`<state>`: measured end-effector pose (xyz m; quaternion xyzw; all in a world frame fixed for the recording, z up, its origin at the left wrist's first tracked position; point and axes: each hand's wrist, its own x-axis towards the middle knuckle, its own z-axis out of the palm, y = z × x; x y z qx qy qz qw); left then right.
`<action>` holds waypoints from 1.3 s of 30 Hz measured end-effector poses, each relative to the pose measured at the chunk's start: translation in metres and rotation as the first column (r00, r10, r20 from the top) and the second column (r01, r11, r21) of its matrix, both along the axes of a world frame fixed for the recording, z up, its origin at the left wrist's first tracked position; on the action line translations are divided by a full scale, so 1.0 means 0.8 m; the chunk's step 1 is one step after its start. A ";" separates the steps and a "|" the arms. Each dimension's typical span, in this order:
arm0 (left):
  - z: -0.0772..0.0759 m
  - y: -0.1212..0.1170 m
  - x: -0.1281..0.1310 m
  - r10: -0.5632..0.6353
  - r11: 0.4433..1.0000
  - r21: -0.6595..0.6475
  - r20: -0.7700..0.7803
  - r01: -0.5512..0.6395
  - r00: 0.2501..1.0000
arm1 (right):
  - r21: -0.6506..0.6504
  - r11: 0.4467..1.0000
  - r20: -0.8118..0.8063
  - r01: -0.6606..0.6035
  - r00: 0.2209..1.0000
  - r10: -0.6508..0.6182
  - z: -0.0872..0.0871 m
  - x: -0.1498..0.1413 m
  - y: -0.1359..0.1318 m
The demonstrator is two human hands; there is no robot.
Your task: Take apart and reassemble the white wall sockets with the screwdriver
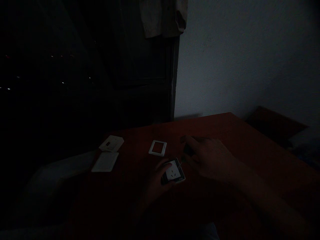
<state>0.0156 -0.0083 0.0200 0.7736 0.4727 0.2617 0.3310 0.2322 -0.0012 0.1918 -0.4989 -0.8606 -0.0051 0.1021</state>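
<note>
In dim light, my left hand (160, 178) grips a wall socket (173, 171) by its left side, with fingers on its top and bottom edges. The socket has a white face with several slots and a dark surround. To its right, my right hand (205, 155) is closed around the dark handle of a screwdriver (189, 150). The thin shaft slants down to the socket's right edge; whether the tip touches a screw is too dark to tell. Just beyond the socket lies a white square frame (164, 148) with an open middle.
On the table's left side lie a white plate (105, 162) and, behind it, a pale box-like piece (115, 143) with a small dark opening. The reddish wooden table (225, 125) meets a pale wall (237, 60) at the back. A cloth (162, 16) hangs above, beside a dark window.
</note>
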 end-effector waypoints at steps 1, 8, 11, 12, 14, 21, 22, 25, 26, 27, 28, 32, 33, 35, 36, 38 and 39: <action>0.001 0.000 0.000 0.007 1.000 -0.005 -0.005 -0.007 1.000 | 0.015 1.000 0.027 0.005 1.000 -0.005 0.001 -0.002 0.001; 0.005 0.001 0.000 -0.001 1.000 -0.005 0.012 0.002 1.000 | 0.008 1.000 0.011 -0.003 1.000 0.003 0.005 -0.009 0.002; 0.002 0.002 -0.001 -0.008 1.000 0.006 0.016 0.008 1.000 | -0.072 0.995 -0.062 -0.065 0.996 0.061 0.006 -0.009 0.000; 0.001 0.002 -0.001 -0.010 1.000 0.009 0.016 0.010 1.000 | -0.078 0.995 -0.068 -0.068 0.996 0.063 0.006 -0.008 0.001; 0.002 0.001 0.000 -0.005 1.000 0.010 0.016 0.005 1.000 | -0.048 0.998 -0.053 -0.051 0.997 0.048 0.002 -0.007 0.004; 0.010 -0.001 0.003 -0.002 1.000 0.014 0.024 0.002 1.000 | 0.082 0.996 0.100 0.030 0.994 -0.038 -0.001 -0.010 0.008; 0.011 -0.001 0.003 0.000 1.000 0.015 0.020 0.000 1.000 | 0.081 0.996 0.090 0.036 0.995 -0.043 0.001 -0.011 0.006; 0.009 -0.001 0.003 0.001 1.000 0.019 0.015 -0.001 1.000 | 0.021 1.000 0.018 0.016 1.000 -0.016 0.005 -0.010 0.002; 0.009 -0.001 0.002 -0.002 1.000 0.022 0.019 0.001 1.000 | -0.014 1.000 -0.010 -0.012 1.000 0.012 0.006 -0.009 0.000; 0.008 0.000 0.002 -0.003 1.000 0.023 0.024 0.003 1.000 | -0.048 0.998 -0.034 -0.044 0.999 0.042 0.006 -0.009 0.000; 0.007 0.000 0.002 -0.003 1.000 0.023 0.028 0.003 1.000 | -0.068 0.995 -0.049 -0.072 0.996 0.068 0.006 -0.008 0.000; 0.007 0.000 0.002 -0.004 1.000 0.010 0.025 0.004 1.000 | -0.026 0.998 0.001 -0.059 0.998 0.059 0.002 -0.010 0.003; 0.007 0.000 0.002 -0.003 1.000 0.006 0.023 0.003 1.000 | -0.003 1.000 0.028 -0.029 0.999 0.029 0.001 -0.012 0.003; 0.009 0.000 0.002 -0.004 1.000 0.001 0.023 0.004 1.000 | 0.020 1.000 0.051 0.023 0.998 -0.024 0.001 -0.014 0.003; 0.009 0.000 0.002 -0.005 1.000 0.000 0.024 0.005 1.000 | 0.020 0.999 0.038 0.033 0.999 -0.033 0.002 -0.014 0.003; 0.010 0.000 0.003 -0.007 1.000 0.007 0.027 0.007 1.000 | -0.012 1.000 -0.009 0.011 1.000 -0.011 0.003 -0.014 0.002; 0.010 0.001 0.003 -0.008 1.000 0.010 0.028 0.007 1.000 | -0.032 0.999 -0.037 -0.009 0.999 0.008 0.003 -0.013 0.002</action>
